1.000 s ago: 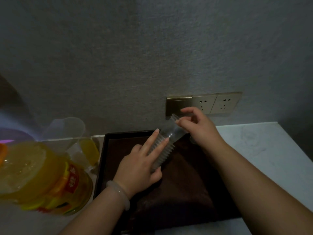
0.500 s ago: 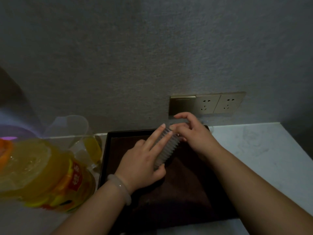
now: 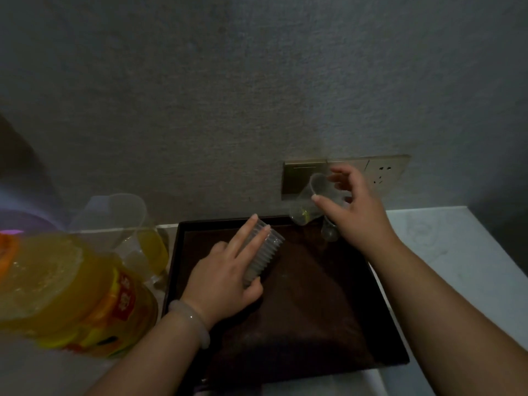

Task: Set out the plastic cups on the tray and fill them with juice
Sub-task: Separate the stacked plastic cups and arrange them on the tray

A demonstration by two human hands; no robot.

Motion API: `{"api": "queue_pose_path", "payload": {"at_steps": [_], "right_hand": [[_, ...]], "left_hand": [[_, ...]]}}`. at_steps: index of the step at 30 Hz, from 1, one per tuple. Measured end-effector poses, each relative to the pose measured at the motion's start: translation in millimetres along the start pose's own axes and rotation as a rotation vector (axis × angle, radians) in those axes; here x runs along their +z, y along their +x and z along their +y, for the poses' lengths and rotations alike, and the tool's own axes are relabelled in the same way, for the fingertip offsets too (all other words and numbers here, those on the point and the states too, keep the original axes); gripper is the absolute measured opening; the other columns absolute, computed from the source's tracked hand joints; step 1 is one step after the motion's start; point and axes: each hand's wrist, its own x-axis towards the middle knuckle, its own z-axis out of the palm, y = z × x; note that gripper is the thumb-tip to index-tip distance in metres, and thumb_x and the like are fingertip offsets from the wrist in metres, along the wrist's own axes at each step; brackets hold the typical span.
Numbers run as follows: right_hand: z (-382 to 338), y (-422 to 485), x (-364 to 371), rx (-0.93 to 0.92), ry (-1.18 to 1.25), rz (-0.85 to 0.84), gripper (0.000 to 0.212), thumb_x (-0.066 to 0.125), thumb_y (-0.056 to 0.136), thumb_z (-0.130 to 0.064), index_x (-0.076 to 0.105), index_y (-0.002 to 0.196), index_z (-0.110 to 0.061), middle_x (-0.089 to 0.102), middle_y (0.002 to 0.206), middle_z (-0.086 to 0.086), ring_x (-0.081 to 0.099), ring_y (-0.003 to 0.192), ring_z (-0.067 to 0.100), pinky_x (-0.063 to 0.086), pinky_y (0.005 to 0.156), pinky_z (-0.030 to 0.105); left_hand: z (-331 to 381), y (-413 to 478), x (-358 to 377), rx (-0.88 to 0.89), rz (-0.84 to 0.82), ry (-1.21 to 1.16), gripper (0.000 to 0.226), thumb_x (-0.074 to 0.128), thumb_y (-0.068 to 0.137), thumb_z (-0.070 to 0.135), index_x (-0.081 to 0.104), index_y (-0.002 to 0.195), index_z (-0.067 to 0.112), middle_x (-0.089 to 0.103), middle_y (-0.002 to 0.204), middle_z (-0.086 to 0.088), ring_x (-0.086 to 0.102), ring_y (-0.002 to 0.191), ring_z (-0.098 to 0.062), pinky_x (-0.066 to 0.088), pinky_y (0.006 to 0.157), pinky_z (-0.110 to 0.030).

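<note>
- Currently, the left hand (image 3: 228, 270) grasps a stack of ribbed clear plastic cups (image 3: 264, 252). The fingers lie along its top and the thumb curls beneath. The stack lies on its side on the tray (image 3: 172, 270).
- The right hand (image 3: 354, 207) pinches a single cup (image 3: 311, 201) between thumb and fingers. It is tilted above the tray's far edge, clear of the stack.
- To do this step well, I judge the cup should be turned mouth up and set flat on the brown cloth (image 3: 314, 310) lining the tray. It should leave room for others. A light pinch seems wise, since thin plastic likely buckles.
- The stacked cups look empty. The held cup shows a yellowish glint near its mouth; liquid or reflection, I cannot tell.
- A large juice bottle (image 3: 71, 295) at left looks mostly full of orange-yellow juice.
- A clear jug (image 3: 134, 232) behind it holds some yellow liquid.
- Both stand on the white bench (image 3: 445, 252).
</note>
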Motion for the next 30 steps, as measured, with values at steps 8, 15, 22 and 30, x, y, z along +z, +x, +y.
{"api": "queue_pose_path", "payload": {"at_steps": [8, 15, 22, 30], "right_hand": [[31.4, -6.8, 33.0, -0.088, -0.507, -0.21, 0.069, 0.067, 0.083, -0.044, 0.035, 0.143, -0.034, 0.043, 0.144, -0.003, 0.032, 0.137, 0.017, 0.021, 0.117, 0.046], [42.6, -0.8, 42.3, -0.093, -0.624, -0.236, 0.07, 0.064, 0.084, -0.048, 0.033, 0.145, -0.031, 0.04, 0.149, -0.002, 0.026, 0.142, 0.016, 0.004, 0.12, 0.045], [41.1, -5.3, 38.8, -0.132, -0.609, -0.207, 0.072, 0.063, 0.084, -0.053, 0.035, 0.145, -0.03, 0.036, 0.152, -0.004, 0.023, 0.144, 0.018, 0.008, 0.119, 0.042], [-10.5, -25.7, 46.4, 0.148, 0.114, -0.405, 0.053, 0.063, 0.086, -0.045, 0.049, 0.136, -0.031, 0.055, 0.124, -0.013, 0.051, 0.115, 0.003, 0.04, 0.088, 0.016]], "left_hand": [[2.1, -2.3, 2.0, -0.012, 0.002, 0.01, 0.089, 0.043, 0.074, 0.057, -0.001, 0.15, 0.04, -0.01, 0.159, 0.012, 0.056, 0.087, -0.016, 0.051, 0.048, -0.024], [2.6, -1.0, 5.1, -0.008, -0.012, 0.015, 0.092, 0.046, 0.074, 0.055, -0.004, 0.149, 0.042, -0.011, 0.159, 0.014, 0.055, 0.087, -0.017, 0.047, 0.049, -0.023], [-0.4, -4.0, 6.0, -0.011, -0.014, 0.032, 0.091, 0.047, 0.072, 0.054, 0.0, 0.149, 0.041, -0.005, 0.159, 0.011, 0.056, 0.084, -0.019, 0.049, 0.046, -0.026], [0.6, -8.5, -0.9, 0.029, 0.048, 0.037, 0.088, 0.047, 0.073, 0.05, 0.01, 0.151, 0.034, 0.005, 0.16, 0.005, 0.057, 0.092, -0.021, 0.05, 0.045, -0.024]]}}
